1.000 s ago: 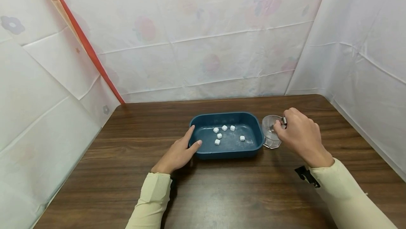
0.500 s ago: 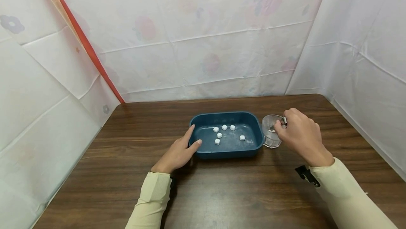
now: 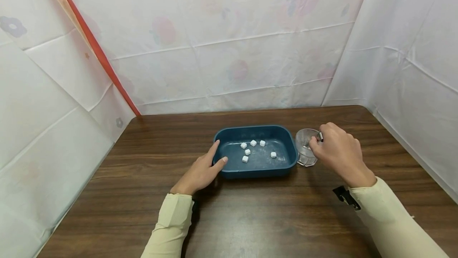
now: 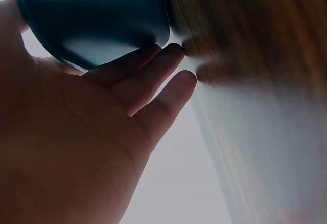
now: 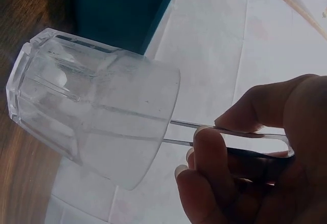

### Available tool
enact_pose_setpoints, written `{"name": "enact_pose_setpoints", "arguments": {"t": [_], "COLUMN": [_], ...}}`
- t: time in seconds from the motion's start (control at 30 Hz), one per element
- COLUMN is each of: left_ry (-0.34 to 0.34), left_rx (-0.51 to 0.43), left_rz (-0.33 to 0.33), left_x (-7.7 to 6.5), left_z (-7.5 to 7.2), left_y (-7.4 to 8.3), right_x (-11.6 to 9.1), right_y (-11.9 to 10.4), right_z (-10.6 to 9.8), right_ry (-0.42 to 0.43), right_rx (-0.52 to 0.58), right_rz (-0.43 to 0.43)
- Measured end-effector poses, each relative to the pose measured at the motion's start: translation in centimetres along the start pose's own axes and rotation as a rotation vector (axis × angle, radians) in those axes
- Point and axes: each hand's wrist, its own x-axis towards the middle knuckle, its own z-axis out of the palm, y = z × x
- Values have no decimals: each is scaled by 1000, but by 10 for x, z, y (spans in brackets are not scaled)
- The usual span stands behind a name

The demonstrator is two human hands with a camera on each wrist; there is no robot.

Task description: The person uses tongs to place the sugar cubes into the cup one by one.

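In the head view my left hand (image 3: 200,171) rests on the left end of a blue rectangular tray (image 3: 257,173), index fingertip and thumb at its rim. Straight fingers (image 4: 153,78) lie against the tray's outer wall in the left wrist view. Several small white cubes (image 3: 247,152) are scattered in the tray. My right hand (image 3: 338,150) pinches slim metal tongs (image 5: 255,133) between thumb and fingers. The tongs' arms reach down into a clear faceted glass (image 5: 117,116), just right of the tray. A whitish piece (image 5: 60,78) shows near the glass's bottom; the tong tips are blurred behind the glass.
Everything stands on a dark brown wooden table (image 3: 150,194). White patterned sheets (image 3: 229,43) hang behind and along both sides. A red strip (image 3: 96,47) slants down the left sheet to the table's back edge. A black strap (image 3: 346,197) sits at the right wrist.
The tongs have tilted very slightly inside the glass. Both hands, the tray, the cubes and the glass stay practically where they were.
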Motion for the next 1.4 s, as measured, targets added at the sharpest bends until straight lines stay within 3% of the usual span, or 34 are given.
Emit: {"name": "enact_pose_setpoints", "arguments": {"t": [1.4], "left_ry": [-7], "left_rx": [-6], "left_rz": [-5], "left_x": [1], "left_z": [0], "left_y": [1], "right_x": [-1], "right_y": [-1], "right_z": [-1], "right_ry": [-26], "right_rx": [-20], "right_rz": [15]}}
